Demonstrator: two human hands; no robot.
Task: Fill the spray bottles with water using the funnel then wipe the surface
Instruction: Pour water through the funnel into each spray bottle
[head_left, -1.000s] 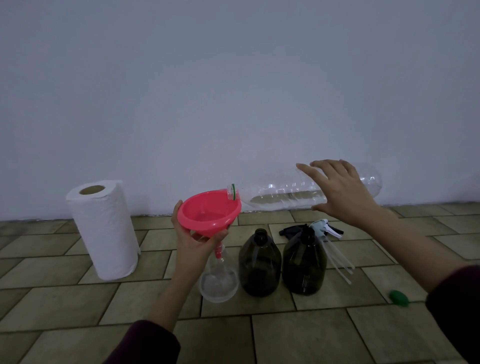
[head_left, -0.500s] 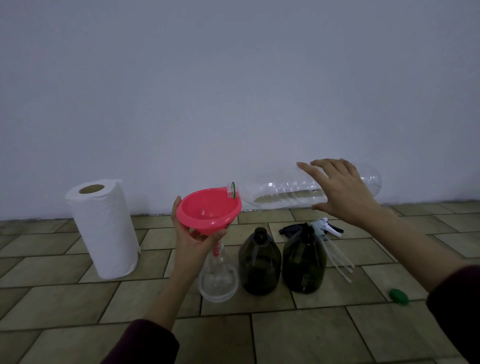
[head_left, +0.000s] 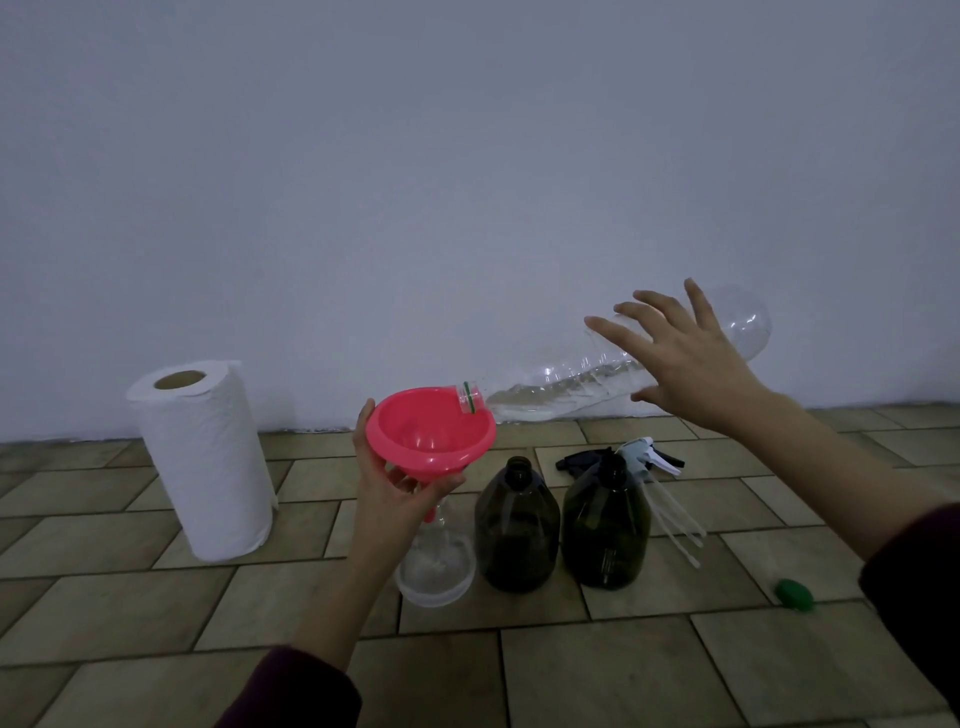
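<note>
My left hand (head_left: 387, 493) grips the pink funnel (head_left: 431, 434) under its bowl, its spout set in the neck of a clear spray bottle (head_left: 435, 569) standing on the tiled floor (head_left: 597, 670). My right hand (head_left: 680, 358) holds a large clear water bottle (head_left: 571, 387), tilted with its base raised and its open mouth over the funnel's rim. Some water lies along its lower side. Two dark green spray bottles (head_left: 517, 530) (head_left: 605, 527) stand open just right of the clear one.
A white paper towel roll (head_left: 202, 457) stands upright to the left. Spray heads with white tubes (head_left: 649, 460) lie behind the dark bottles. A green cap (head_left: 795, 593) lies on the tiles at right. A plain wall runs close behind everything.
My right hand has lifted the base of the water bottle, tilting it more steeply into the funnel. The funnel has dipped slightly toward me.
</note>
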